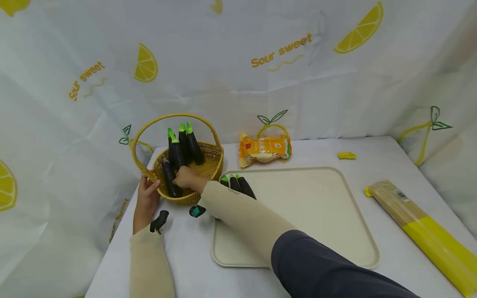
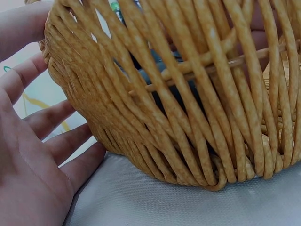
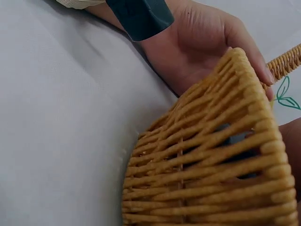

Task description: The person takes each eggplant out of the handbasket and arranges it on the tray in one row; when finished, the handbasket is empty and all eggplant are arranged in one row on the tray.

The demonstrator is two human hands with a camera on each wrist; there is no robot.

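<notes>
A wicker basket [image 1: 210, 159] with a tall hoop handle stands at the left of the table. Several dark eggplants [image 1: 193, 145] with green stems lean inside it. My left hand [image 1: 148, 194] holds the basket's left rim, thumb over the edge and fingers spread along the outer wall, as the left wrist view shows. Inside the basket, my right hand [image 1: 189, 179] grips a dark eggplant [image 1: 169, 178] that lies against the left wall; its fingertips are partly hidden. Through the weave in the left wrist view, a dark eggplant shows behind the slats.
A cream tray [image 1: 309, 215] bears 3 visible eggplants [image 1: 244, 188], partly covered by my right forearm. Behind it lies an orange food package [image 1: 264, 150]. A small yellow packet [image 1: 347, 155] and a long brown-and-yellow package [image 1: 421, 227] are at the right.
</notes>
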